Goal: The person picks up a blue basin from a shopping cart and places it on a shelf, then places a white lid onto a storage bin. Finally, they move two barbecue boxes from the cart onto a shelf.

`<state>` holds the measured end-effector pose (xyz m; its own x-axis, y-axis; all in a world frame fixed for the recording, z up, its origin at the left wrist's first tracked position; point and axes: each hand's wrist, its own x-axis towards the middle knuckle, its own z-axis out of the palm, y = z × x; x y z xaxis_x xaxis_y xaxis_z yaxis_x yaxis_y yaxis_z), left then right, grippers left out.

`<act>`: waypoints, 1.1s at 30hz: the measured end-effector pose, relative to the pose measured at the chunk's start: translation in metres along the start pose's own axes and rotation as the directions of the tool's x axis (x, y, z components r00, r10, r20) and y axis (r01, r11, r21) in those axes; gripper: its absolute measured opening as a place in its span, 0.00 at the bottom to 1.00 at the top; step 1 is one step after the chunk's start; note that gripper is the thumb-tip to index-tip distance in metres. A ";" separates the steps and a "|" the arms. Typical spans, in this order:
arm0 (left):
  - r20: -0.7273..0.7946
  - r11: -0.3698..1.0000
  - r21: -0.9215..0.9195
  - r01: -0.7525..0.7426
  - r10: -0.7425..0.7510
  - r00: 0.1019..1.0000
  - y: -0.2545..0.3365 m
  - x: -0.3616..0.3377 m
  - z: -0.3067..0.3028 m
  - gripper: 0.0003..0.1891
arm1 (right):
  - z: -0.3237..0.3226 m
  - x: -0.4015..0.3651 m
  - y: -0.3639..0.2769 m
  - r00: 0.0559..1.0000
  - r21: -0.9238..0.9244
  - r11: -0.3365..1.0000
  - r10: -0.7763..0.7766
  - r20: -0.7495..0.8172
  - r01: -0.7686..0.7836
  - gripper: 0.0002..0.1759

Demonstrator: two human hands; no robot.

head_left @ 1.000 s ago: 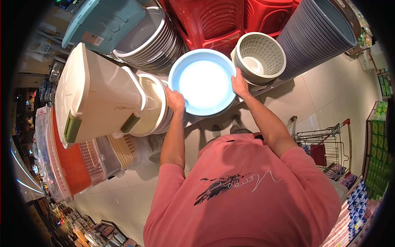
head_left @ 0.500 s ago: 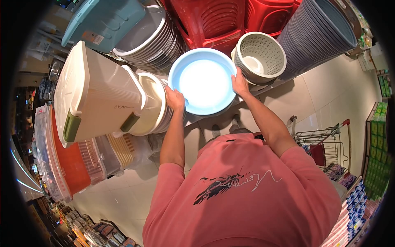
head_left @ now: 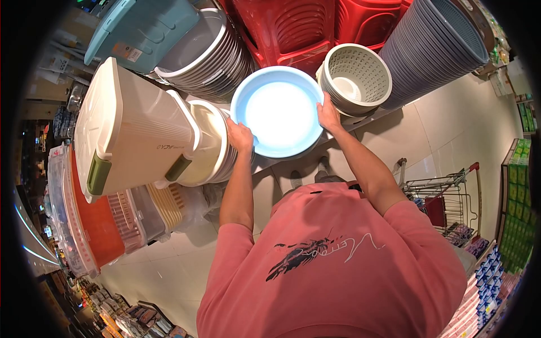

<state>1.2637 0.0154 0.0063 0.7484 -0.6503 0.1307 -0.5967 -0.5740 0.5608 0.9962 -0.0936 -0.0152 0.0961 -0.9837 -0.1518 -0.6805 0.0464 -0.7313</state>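
A round light-blue plastic basin lies between my two hands, its inner floor glaring white under the light. My left hand grips the rim at the lower left, fingers pressed against the side. On the right side of the rim, my right hand has its fingers closed round the edge. Close by my left hand are cream-coloured basins in a stack. Just beyond my right hand stands a stack of pale grey-green perforated baskets.
A lidded cream bin with green latches stands at the left. Behind are stacked grey tubs, red plastic stools and a tall stack of dark grey baskets. A shopping cart is on the tiled floor at the right.
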 end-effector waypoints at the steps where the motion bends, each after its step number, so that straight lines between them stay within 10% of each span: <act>1: 0.000 1.000 0.002 0.006 -0.006 1.000 0.001 0.000 -0.001 0.24 | 0.000 0.000 0.000 1.000 0.001 1.000 0.003 0.002 -0.003 0.28; 33: -0.044 0.999 -0.032 -0.032 0.031 0.999 -0.012 0.005 0.012 0.21 | 0.000 -0.001 -0.001 1.000 0.025 1.000 0.013 0.010 -0.014 0.28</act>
<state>1.2711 0.0137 -0.0096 0.7416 -0.6451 0.1841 -0.6111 -0.5364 0.5821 0.9968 -0.0929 -0.0147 0.0939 -0.9813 -0.1679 -0.6631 0.0642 -0.7458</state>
